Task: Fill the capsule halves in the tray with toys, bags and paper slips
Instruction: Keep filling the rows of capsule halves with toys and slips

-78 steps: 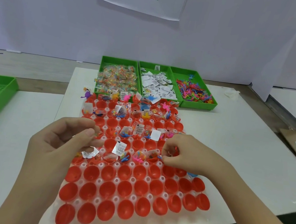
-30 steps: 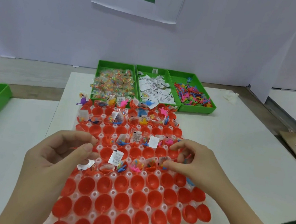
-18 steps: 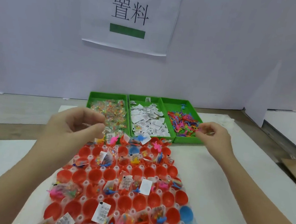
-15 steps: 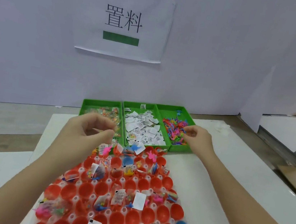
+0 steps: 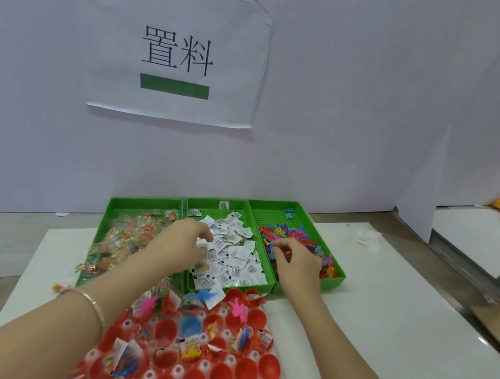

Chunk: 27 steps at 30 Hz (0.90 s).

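Hands had left the capsule tray (image 5: 230, 360) since the earlier views and reached the green bins (image 5: 333, 278) at the back of the table (image 5: 392, 306). Left hand (image 5: 181, 240) lay over the paper slips (image 5: 233, 260), fingers curled, pinching a slip. Right hand (image 5: 297, 264) was among the toys (image 5: 305, 241), fingers curled; any catch could not be told. Restocking was judged under way, as many capsule halves (image 5: 245, 371) stood empty. Bags (image 5: 128, 237) lay beneath the left forearm. Bin walls hemmed both hands.

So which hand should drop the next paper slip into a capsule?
Left hand: it pinches at the paper slips in the middle bin; the right hand is at the toys.
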{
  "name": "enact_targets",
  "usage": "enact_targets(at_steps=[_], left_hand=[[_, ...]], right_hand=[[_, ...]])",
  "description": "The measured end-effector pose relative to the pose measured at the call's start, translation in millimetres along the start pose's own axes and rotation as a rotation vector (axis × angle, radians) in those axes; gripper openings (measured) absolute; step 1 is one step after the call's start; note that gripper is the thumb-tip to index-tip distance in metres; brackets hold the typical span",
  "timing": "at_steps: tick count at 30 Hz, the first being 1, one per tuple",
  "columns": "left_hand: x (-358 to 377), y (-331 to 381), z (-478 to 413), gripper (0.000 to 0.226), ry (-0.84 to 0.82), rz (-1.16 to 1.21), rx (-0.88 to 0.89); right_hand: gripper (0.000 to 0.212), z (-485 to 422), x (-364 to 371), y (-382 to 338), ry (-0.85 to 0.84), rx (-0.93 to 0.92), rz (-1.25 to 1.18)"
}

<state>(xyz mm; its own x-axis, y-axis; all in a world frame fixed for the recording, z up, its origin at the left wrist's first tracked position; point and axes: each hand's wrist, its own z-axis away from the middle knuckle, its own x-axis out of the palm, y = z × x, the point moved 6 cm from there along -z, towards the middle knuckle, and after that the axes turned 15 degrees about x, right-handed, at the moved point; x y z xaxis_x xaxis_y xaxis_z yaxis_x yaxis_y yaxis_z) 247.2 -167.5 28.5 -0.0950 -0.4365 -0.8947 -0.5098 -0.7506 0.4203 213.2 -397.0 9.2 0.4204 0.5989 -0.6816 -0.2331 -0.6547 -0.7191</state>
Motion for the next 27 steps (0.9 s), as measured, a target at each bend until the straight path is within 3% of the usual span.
enact_targets(at_steps=[3, 7, 11, 15, 18, 20, 21, 24, 27], left_hand=[[12, -6, -15, 0.028, -0.075, -0.043, 0.007], [21, -9, -33, 0.039, -0.068, -0.121, 0.007], [30, -13, -43, 0.027, -0.103, -0.192, -0.067], [24, -7, -43, 0.008, -0.007, -0.121, -0.053], [8, 1, -38, 0.01, 0.168, 0.122, -0.022], [-5, 14, -31, 0.011, 0.296, 0.387, -0.022], [-10, 24, -27, 0.011, 0.325, 0.509, -0.014], [-15, 59, -19, 0.008, 0.287, 0.835, 0.062], [-19, 80, -11, 0.005, 0.248, 0.9, 0.076]], right_hand=[[0.008, 14, -13, -2, 0.128, -0.044, -0.201], [0.021, 34, -26, 22, 0.228, 0.047, -0.536], [0.027, 51, -25, 43, 0.264, 0.113, -0.654], [0.021, 47, -33, 27, 0.247, 0.101, -0.794], [0.016, 44, -40, -3, 0.105, 0.042, -0.92], [0.008, 45, -35, -26, -0.141, 0.01, -0.954], [0.014, 47, -31, -34, -0.258, 0.015, -0.942], [0.026, 53, -21, -43, -0.417, 0.13, -1.016], [0.014, 57, -16, -42, -0.529, 0.21, -1.199]])
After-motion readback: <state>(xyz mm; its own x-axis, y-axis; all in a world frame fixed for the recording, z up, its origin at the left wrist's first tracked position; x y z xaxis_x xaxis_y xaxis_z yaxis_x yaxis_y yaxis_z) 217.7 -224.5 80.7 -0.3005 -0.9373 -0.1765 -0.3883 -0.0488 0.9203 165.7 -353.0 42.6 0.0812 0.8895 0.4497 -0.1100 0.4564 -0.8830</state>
